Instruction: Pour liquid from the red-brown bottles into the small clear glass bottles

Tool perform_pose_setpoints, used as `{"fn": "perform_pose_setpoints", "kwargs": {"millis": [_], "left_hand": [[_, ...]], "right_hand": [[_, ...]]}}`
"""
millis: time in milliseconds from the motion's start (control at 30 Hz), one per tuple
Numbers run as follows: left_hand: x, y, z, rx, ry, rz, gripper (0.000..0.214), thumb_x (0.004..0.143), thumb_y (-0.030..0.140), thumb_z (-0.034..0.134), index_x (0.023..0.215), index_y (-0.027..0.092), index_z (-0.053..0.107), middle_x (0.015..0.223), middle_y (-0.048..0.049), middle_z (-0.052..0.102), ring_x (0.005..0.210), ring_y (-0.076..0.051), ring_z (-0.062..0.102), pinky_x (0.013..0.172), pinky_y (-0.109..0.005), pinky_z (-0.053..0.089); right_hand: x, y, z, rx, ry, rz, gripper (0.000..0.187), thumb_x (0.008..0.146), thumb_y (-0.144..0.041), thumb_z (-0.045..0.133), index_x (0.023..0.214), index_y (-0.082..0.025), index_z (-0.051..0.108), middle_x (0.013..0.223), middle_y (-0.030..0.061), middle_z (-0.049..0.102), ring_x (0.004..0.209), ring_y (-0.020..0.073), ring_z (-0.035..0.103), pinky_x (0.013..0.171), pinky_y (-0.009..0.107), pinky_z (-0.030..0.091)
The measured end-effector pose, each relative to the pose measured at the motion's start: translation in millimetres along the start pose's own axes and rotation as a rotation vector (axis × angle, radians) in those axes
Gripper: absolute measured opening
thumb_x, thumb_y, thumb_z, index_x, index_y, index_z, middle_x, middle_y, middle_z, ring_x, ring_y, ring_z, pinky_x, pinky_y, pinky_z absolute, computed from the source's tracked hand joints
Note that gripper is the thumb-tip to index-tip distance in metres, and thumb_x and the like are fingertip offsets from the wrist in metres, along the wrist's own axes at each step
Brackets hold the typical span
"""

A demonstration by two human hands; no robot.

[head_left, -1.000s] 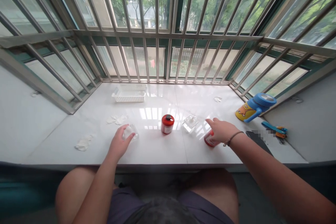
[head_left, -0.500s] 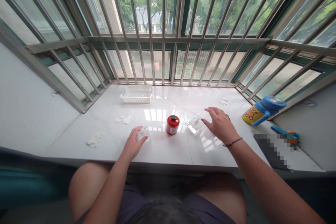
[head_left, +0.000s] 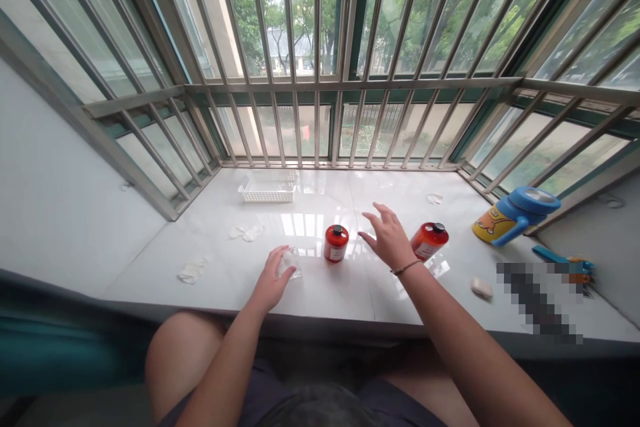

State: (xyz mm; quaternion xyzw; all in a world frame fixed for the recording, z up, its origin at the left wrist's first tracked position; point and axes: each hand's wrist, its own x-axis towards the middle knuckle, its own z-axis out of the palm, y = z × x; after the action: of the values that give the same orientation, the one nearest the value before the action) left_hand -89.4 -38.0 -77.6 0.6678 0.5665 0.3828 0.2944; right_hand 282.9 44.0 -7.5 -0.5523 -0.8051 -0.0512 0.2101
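My left hand (head_left: 273,277) is closed around a small clear glass cup (head_left: 292,263) at the front of the white stone window sill (head_left: 325,297). Something white shows inside the cup. My right hand (head_left: 387,237) hovers over the sill with its fingers spread, holding nothing. To its left stands a red bottle with a black cap (head_left: 336,243). To its right, a second red bottle (head_left: 429,240) leans toward the right, possibly lying down. A clear glass dish seen earlier is hidden, perhaps behind my right hand.
A white plastic basket (head_left: 267,187) stands against the window bars. Crumpled white scraps (head_left: 245,232) lie on the sill, and a white lump (head_left: 481,288) lies at right. A blue and yellow cartoon lamp (head_left: 515,215) and a blue-handled tool (head_left: 563,260) stand far right, beside a blurred patch.
My right hand has lifted away from the second red bottle, which now shows fully to its right. The clear dish has gone from sight. The view has swung right, and my left hand still grips the cup.
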Motion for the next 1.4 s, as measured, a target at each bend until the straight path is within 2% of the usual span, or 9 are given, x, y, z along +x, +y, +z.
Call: {"fn": "perform_pose_setpoints", "kwargs": {"millis": [133, 233, 333, 467, 667, 767, 1067, 1200, 1400], "left_hand": [[5.5, 4.4, 10.5, -0.023, -0.004, 0.007, 0.043, 0.102, 0.043, 0.063, 0.142, 0.027, 0.062, 0.159, -0.0121, 0.053, 0.153, -0.031, 0.049, 0.132, -0.051, 0.035], [11.2, 10.0, 19.7, -0.052, 0.004, 0.024, 0.04, 0.1, 0.042, 0.067, 0.137, 0.027, 0.065, 0.156, -0.0114, 0.056, 0.15, -0.031, 0.052, 0.129, -0.05, 0.039], [15.7, 15.4, 28.8, -0.081, -0.001, 0.046, 0.036, 0.098, 0.042, 0.069, 0.131, 0.027, 0.066, 0.152, -0.0115, 0.058, 0.147, -0.03, 0.055, 0.127, -0.049, 0.041], [18.5, 18.7, 38.2, -0.065, -0.007, 0.09, 0.036, 0.1, 0.045, 0.066, 0.131, 0.026, 0.066, 0.149, -0.0126, 0.059, 0.146, -0.031, 0.055, 0.128, -0.05, 0.041], [26.3, 24.8, 45.7, -0.036, -0.189, 0.11, 0.047, 0.111, 0.048, 0.047, 0.152, 0.029, 0.055, 0.165, -0.0115, 0.048, 0.159, -0.028, 0.042, 0.135, -0.05, 0.031], [31.9, 32.6, 53.7, -0.065, -0.228, 0.111, 0.045, 0.112, 0.048, 0.042, 0.148, 0.028, 0.059, 0.165, -0.0109, 0.05, 0.158, -0.028, 0.043, 0.134, -0.049, 0.032], [33.0, 34.4, 77.2, -0.223, -0.031, -0.037, 0.032, 0.098, 0.05, 0.068, 0.119, 0.027, 0.062, 0.148, -0.0101, 0.068, 0.143, -0.03, 0.061, 0.124, -0.05, 0.044], [33.6, 31.6, 74.5, -0.211, -0.05, -0.019, 0.04, 0.094, 0.048, 0.074, 0.127, 0.028, 0.066, 0.148, -0.0101, 0.067, 0.144, -0.03, 0.06, 0.125, -0.049, 0.043], [33.7, 28.5, 76.2, -0.285, -0.043, -0.039, 0.036, 0.091, 0.046, 0.077, 0.117, 0.026, 0.062, 0.146, -0.0113, 0.069, 0.141, -0.029, 0.063, 0.122, -0.049, 0.046]], "right_hand": [[-3.7, -48.3, 14.3, 0.446, 0.018, -0.15, 0.057, 0.106, -0.044, 0.06, 0.159, -0.027, 0.044, 0.166, 0.0162, 0.046, 0.157, 0.032, 0.042, 0.126, 0.058, 0.042], [0.1, -74.7, 33.7, 0.663, 0.052, -0.008, 0.065, 0.102, -0.05, 0.067, 0.157, -0.024, 0.043, 0.156, 0.017, 0.055, 0.148, 0.0325, 0.053, 0.122, 0.056, 0.046], [4.6, -89.1, 47.4, 0.8, 0.09, 0.084, 0.046, 0.101, -0.048, 0.066, 0.139, -0.024, 0.057, 0.138, 0.0129, 0.066, 0.128, 0.0291, 0.066, 0.112, 0.05, 0.054], [-11.6, -97.3, 46.1, 0.824, 0.147, 0.1, 0.029, 0.101, -0.041, 0.064, 0.125, -0.026, 0.062, 0.127, 0.0111, 0.067, 0.12, 0.0283, 0.067, 0.108, 0.049, 0.056], [-71.9, -89.8, 28.7, 0.792, 0.281, 0.145, 0.025, 0.099, -0.037, 0.067, 0.122, -0.029, 0.062, 0.125, 0.0103, 0.067, 0.121, 0.03, 0.064, 0.11, 0.052, 0.054], [-90.5, -85.6, 23.3, 0.751, 0.315, 0.187, 0.025, 0.099, -0.036, 0.067, 0.123, -0.029, 0.063, 0.125, 0.011, 0.066, 0.123, 0.0309, 0.064, 0.11, 0.053, 0.054], [-93.0, -87.9, 28.2, 0.709, 0.398, 0.213, 0.028, 0.095, -0.033, 0.068, 0.122, -0.03, 0.062, 0.121, 0.0108, 0.067, 0.12, 0.0326, 0.067, 0.105, 0.056, 0.057], [-94.7, -87.1, 31.9, 0.702, 0.408, 0.214, 0.029, 0.095, -0.032, 0.067, 0.123, -0.029, 0.06, 0.123, 0.0113, 0.067, 0.12, 0.0325, 0.067, 0.105, 0.055, 0.058], [-95.7, -86.6, 34.9, 0.707, 0.42, 0.215, 0.029, 0.095, -0.033, 0.068, 0.123, -0.029, 0.06, 0.123, 0.0115, 0.067, 0.121, 0.0329, 0.067, 0.105, 0.055, 0.058]]}}
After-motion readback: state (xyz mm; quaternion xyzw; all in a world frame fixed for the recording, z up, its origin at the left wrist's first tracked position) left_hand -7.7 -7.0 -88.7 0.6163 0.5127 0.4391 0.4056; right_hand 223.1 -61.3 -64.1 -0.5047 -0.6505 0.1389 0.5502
